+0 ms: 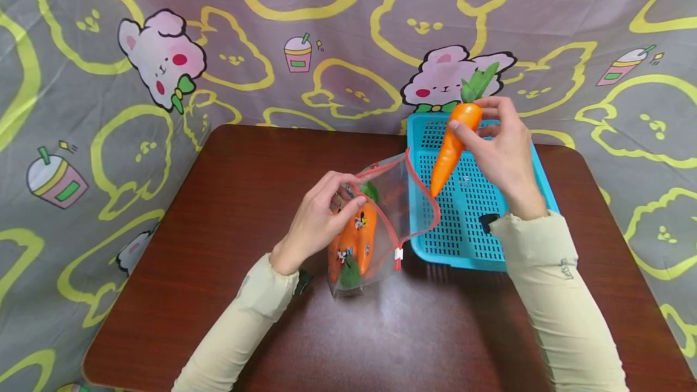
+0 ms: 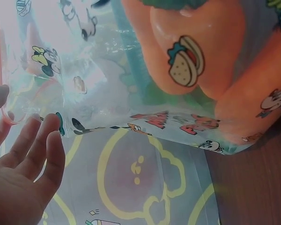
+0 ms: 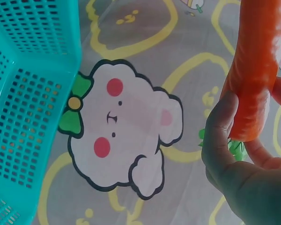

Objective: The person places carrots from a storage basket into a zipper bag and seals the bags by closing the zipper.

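My right hand grips an orange toy carrot near its thick top, above the basket. Green leaves stick up past the fingers, and the tip points down by the bag's mouth. In the right wrist view, the thumb lies along one side of the carrot. With my left hand I pinch the red-edged rim of a clear zip bag, whose mouth gapes toward the basket. Several carrots lie inside it; cartoon prints cover the plastic.
A blue perforated basket stands at the right on the brown table, behind and partly under the bag's mouth. The bag's white slider sits at its near corner. A patterned cloth hangs behind and beside the table.
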{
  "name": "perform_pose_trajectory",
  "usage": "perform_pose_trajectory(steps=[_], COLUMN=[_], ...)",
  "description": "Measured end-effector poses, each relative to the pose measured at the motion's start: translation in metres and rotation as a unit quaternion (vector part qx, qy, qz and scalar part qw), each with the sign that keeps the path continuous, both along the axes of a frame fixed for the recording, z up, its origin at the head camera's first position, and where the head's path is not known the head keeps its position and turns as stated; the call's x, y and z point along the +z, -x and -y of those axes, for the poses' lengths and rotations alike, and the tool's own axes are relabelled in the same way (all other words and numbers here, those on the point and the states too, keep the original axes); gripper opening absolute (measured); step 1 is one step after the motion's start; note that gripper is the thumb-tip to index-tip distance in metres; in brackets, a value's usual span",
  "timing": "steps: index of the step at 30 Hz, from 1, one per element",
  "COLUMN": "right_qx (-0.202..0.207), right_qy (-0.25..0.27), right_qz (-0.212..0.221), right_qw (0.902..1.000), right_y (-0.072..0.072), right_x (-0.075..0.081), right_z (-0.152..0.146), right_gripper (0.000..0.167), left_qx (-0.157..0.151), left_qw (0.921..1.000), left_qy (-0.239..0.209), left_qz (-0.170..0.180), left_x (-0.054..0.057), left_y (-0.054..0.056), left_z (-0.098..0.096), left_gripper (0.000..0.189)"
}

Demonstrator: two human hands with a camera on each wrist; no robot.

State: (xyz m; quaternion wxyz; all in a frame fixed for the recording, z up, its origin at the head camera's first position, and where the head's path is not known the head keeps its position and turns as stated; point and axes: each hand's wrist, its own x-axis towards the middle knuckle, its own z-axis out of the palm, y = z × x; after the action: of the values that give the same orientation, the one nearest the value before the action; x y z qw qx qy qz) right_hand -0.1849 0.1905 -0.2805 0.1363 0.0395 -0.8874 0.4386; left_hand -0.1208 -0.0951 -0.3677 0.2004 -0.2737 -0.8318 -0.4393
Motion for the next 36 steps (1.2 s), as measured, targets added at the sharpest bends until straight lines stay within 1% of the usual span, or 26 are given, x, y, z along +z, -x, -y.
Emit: perform_pose_trajectory(steps=[11,21,26,36], right_qx=[0.014,0.035,0.042,0.066], right_qy=[-0.004,-0.002,-0.004,-0.023], right_qz=[-0.008,-0.015,-0.004,0.025], right_qw=[0.9999,0.9993,0.9991,0.9973], right_y=[-0.007,-0.017,-0.022,-0.031], right_x=[-0.001,-0.002,-0.003,-0.013], right_z=[0.013,0.026,0.032,0.044], right_gripper=[0.061,0.057,0.057,0.060], left_qx=[0.000,0.006,0.006,0.018], left_qw=[1.0000,0.9999,0.9999,0.9998], left_qy=[-0.007,-0.006,-0.009,-0.008], left_qz=[-0.006,-0.006,-0.004,0.000], left_x=[0.000,0.000,0.000,-0.001], left_y=[0.000,0.001,0.001,0.000], left_z=[0.001,0.002,0.002,0.003], left_gripper=[0.031,0.030,0.030,0.031])
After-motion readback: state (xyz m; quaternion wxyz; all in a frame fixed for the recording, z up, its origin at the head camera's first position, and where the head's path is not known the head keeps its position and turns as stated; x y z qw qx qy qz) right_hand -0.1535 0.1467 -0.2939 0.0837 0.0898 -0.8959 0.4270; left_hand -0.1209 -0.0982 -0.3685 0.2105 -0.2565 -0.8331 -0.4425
